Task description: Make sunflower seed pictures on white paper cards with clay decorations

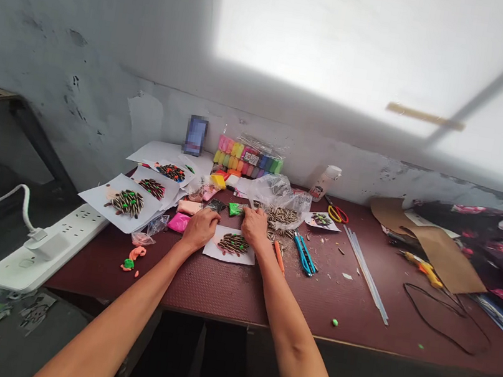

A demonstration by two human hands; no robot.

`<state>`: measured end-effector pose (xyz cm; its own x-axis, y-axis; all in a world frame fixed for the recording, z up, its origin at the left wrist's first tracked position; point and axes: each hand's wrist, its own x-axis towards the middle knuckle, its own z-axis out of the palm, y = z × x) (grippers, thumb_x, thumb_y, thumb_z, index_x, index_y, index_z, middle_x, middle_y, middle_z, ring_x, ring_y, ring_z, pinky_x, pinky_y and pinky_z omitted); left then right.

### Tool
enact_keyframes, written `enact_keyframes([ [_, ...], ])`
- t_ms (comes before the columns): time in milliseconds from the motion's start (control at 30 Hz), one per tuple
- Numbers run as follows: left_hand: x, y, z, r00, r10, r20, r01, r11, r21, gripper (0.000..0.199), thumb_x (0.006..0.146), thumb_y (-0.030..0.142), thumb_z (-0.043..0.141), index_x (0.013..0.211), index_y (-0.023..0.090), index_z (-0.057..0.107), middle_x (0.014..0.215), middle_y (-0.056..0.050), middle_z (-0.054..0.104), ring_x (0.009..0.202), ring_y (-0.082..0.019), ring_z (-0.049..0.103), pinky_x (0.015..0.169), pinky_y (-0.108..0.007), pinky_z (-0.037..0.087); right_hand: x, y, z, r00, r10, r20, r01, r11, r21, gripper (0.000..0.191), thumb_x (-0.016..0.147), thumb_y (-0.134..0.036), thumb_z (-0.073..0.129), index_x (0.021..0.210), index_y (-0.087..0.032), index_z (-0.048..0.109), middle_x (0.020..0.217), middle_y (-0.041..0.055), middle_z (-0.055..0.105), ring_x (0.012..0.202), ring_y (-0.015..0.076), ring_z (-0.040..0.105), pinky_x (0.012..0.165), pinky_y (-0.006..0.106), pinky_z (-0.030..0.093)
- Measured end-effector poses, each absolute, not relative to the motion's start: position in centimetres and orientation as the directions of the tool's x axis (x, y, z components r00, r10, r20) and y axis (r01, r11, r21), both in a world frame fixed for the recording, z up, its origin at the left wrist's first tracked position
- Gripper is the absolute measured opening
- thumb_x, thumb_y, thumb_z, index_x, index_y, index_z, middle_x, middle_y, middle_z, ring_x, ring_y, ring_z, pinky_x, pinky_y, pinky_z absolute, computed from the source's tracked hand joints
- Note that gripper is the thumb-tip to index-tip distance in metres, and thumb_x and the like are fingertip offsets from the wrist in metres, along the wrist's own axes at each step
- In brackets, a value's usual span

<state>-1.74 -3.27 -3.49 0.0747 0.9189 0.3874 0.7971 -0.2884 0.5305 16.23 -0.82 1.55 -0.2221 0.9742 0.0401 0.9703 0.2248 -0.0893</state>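
A small white sheet (228,257) lies in front of me, with a hedgehog shape of sunflower seeds (232,243) and green dots on it. My left hand (201,228) rests at the sheet's upper left corner, fingers curled, close to a black clay packet (215,205). At the upper right edge is my right hand (254,225), its fingers bent together beside a bright green clay packet (234,209). Whatever lies under the fingertips of either hand is hidden. Loose sunflower seeds (281,217) spill from a clear plastic bag (275,189) just beyond my right hand.
Finished-looking seed pictures (126,202) lie left, near a white power strip (41,251). A blue cutter (305,256), an orange tool (279,257), scissors (337,214), glue sticks (367,275) and a yellow glue gun (423,268) lie right. A bottle (325,184) and phone (195,136) stand behind.
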Motion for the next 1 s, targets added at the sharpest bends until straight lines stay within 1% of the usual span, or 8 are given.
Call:
enact_keyframes([
  [133,-1.7,-3.3,-3.5,0.068,0.925,0.373,0.794,-0.276,0.542,0.027,0.089,0.014,0.048,0.088,0.02,0.075,0.092,-0.009,0.07,0.092,-0.024,0.066,0.086,-0.036,0.053,16.4,-0.1,2.1,-0.221,0.975,0.019,0.972,0.222,-0.074,0.04,0.095,-0.012,0.039,0.123,-0.017,0.067,0.11,0.014,0.073,0.115,0.0286,0.055,0.09,0.036,0.035],
  [367,-1.7,-3.3,-3.5,0.068,0.93,0.362,0.791,-0.271,0.548,0.027,0.089,0.014,0.048,0.089,0.019,0.075,0.092,-0.009,0.069,0.095,-0.026,0.066,0.087,-0.038,0.053,16.0,1.0,2.4,-0.24,0.97,0.038,0.969,0.242,-0.06,0.038,0.093,-0.011,0.039,0.116,-0.015,0.069,0.112,0.0164,0.074,0.116,0.0307,0.057,0.093,0.039,0.035],
  [567,-1.8,-3.2,-3.8,0.083,0.927,0.366,0.784,-0.288,0.55,0.026,0.089,0.014,0.05,0.089,0.02,0.074,0.093,-0.009,0.07,0.095,-0.025,0.065,0.087,-0.038,0.053,16.0,1.4,2.4,-0.234,0.971,0.046,0.969,0.237,-0.075,0.041,0.094,-0.012,0.038,0.122,-0.015,0.067,0.118,0.0163,0.073,0.115,0.0308,0.058,0.091,0.039,0.037],
  [833,-1.8,-3.1,-4.1,0.079,0.921,0.382,0.792,-0.291,0.536,0.024,0.089,0.014,0.051,0.089,0.02,0.074,0.091,-0.009,0.07,0.094,-0.025,0.065,0.087,-0.038,0.052,15.7,1.8,3.0,-0.224,0.975,0.001,0.971,0.223,-0.081,0.043,0.092,-0.011,0.04,0.124,-0.013,0.069,0.114,0.0188,0.073,0.116,0.0316,0.059,0.092,0.038,0.039],
  [933,-1.7,-3.1,-3.9,0.081,0.922,0.378,0.791,-0.29,0.538,0.024,0.089,0.014,0.051,0.088,0.02,0.074,0.092,-0.009,0.069,0.094,-0.025,0.065,0.087,-0.038,0.052,16.0,1.6,3.3,-0.235,0.972,0.004,0.967,0.235,-0.097,0.046,0.091,-0.01,0.041,0.13,-0.015,0.066,0.118,0.0158,0.073,0.116,0.0293,0.06,0.094,0.036,0.04],
  [1000,-1.7,-3.2,-3.9,0.079,0.921,0.38,0.788,-0.291,0.542,0.026,0.089,0.013,0.05,0.088,0.02,0.074,0.092,-0.009,0.07,0.093,-0.025,0.065,0.087,-0.037,0.053,16.6,1.1,3.4,-0.232,0.971,0.05,0.959,0.237,-0.155,0.049,0.092,-0.009,0.041,0.134,-0.017,0.064,0.123,0.0125,0.072,0.115,0.0256,0.062,0.095,0.033,0.04],
])
